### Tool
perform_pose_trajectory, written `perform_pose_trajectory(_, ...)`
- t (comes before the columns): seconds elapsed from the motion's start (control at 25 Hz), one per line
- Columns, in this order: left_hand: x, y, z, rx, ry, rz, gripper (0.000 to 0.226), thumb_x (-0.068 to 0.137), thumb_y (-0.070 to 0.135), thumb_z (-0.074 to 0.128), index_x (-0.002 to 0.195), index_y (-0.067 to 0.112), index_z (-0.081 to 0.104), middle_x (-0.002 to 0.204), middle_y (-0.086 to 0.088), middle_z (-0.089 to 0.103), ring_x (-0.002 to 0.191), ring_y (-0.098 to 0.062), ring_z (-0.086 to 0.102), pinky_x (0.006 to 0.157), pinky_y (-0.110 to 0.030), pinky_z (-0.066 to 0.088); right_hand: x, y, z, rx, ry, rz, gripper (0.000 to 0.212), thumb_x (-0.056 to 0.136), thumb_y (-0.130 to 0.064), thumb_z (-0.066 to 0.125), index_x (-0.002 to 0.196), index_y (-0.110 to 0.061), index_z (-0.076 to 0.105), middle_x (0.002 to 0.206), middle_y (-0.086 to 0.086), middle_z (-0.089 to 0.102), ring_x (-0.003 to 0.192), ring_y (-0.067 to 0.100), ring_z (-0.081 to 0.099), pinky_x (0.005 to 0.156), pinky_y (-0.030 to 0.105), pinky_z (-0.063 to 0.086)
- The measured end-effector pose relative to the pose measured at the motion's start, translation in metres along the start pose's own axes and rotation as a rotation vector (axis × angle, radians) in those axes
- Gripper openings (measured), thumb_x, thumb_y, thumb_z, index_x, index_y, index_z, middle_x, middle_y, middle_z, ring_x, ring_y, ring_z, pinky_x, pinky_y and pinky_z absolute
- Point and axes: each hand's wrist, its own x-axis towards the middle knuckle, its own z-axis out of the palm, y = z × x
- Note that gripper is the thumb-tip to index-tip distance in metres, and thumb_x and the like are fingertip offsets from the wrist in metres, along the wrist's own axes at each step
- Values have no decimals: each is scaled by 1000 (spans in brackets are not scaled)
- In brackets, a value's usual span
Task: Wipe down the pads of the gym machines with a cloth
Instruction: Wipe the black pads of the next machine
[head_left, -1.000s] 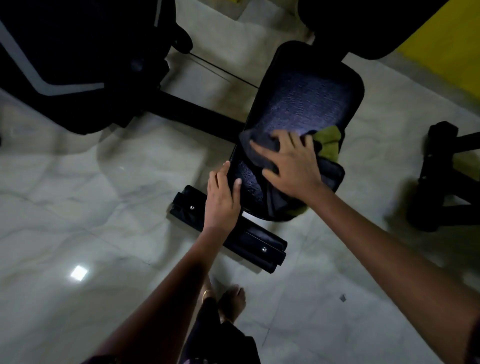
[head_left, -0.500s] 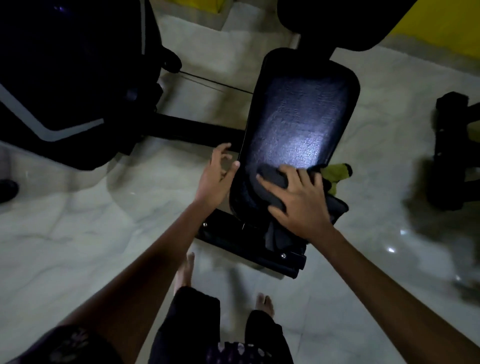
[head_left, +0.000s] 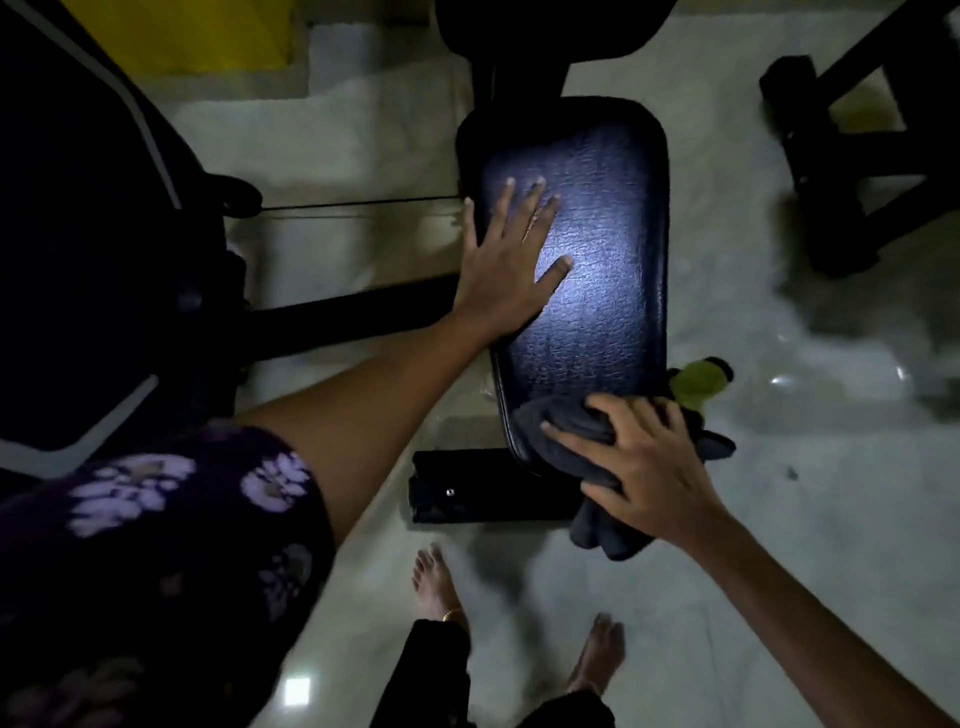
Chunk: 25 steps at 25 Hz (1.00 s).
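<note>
Right hand (head_left: 644, 467) has its fingers (head_left: 571, 439) spread fairly wide and lying flat on top of the cloth (head_left: 561, 421), pressing it down rather than bunching it. The cloth is dark grey with a yellow-green bit (head_left: 698, 382) poking out past the fingertips on the right. It sits on the near right corner of the pad (head_left: 602, 249), draped over the near edge, with a chunk hanging below the palm toward the floor (head_left: 779, 519).

Left hand (head_left: 506, 265) is flat on the pad's left side, fingers straight and fanned out, thumb pointing right, holding nothing. Heel of the palm is right at the pad's left edge.

So both hands are on the pad, well apart, with a big bare stretch of shiny blue-black vinyl between and beyond them, all the way to the far rounded edge. A black frame foot (head_left: 488, 486) lies on the floor just under the near end, left of the hanging cloth. Open pale marble floor on the right of the pad; another black machine (head_left: 104, 208) is on the left, and a black stand (head_left: 857, 156) far right. Bare feet (head_left: 434, 582) are close to the near end. Floral sleeve (head_left: 156, 519) fills the lower left.
</note>
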Motion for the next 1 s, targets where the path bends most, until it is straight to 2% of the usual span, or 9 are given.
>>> perform_pose_trajectory(0.16,-2,-3,5,-32,98,-21,69,90,61,32,147,23,30,157,3,21,146,-21,11,113,-52,0,20,-5,2,-29,123,544,61,68,-44,49,129,-39,52,117,12,54,95,31,47,76,40,31)
perform_pose_trajectory(0.24,-3,-2,7,-18,111,-12,72,88,64,27,147,22,31,156,2,22,146,-21,12,113,-53,2,40,-31,5,-91,108,551,62,66,-46,52,127,-37,55,117,11,54,95,29,43,75,40,28)
perform_pose_trajectory(0.36,-3,1,3,-24,80,-16,77,84,67,23,148,22,29,157,3,19,146,-20,8,113,-55,3,35,-57,9,-105,68,327,61,68,-46,53,128,-36,54,120,10,53,96,29,43,78,40,29)
perform_pose_trajectory(0.48,-2,11,-2,-132,24,-154,73,87,62,40,149,27,23,158,11,8,146,-14,-2,109,-61,8,-4,-43,9,-50,33,122,62,68,-45,51,130,-37,52,124,8,49,97,27,43,79,40,30)
perform_pose_trajectory(0.56,-7,21,0,-176,16,-204,75,87,60,46,149,27,20,159,12,4,146,-14,-6,108,-62,11,-31,-27,13,-19,82,231,62,68,-44,52,130,-40,50,123,8,48,99,28,45,79,40,31)
perform_pose_trajectory(0.72,-13,22,2,-157,62,-174,76,87,64,42,149,25,22,159,9,7,146,-17,-3,107,-62,15,-26,-30,16,50,246,844,61,69,-41,46,131,-39,51,115,13,50,98,32,47,80,42,35)
perform_pose_trajectory(0.8,-13,20,4,-170,87,-179,74,87,64,41,148,25,25,159,9,10,146,-17,-1,107,-61,14,-6,-68,23,-28,227,891,62,68,-44,48,129,-39,53,117,12,52,97,28,44,78,40,29)
perform_pose_trajectory(0.88,-12,21,7,-181,103,-165,73,87,64,41,147,26,27,158,9,12,146,-17,0,107,-61,14,6,-107,31,-32,169,792,64,65,-47,53,129,-40,52,120,10,50,96,27,43,76,38,26)
perform_pose_trajectory(1.0,-10,18,10,-185,121,-169,72,87,63,41,147,26,28,158,9,15,146,-16,2,108,-60,15,6,-108,34,16,190,847,61,68,-49,51,128,-41,53,119,11,52,94,25,41,75,39,28)
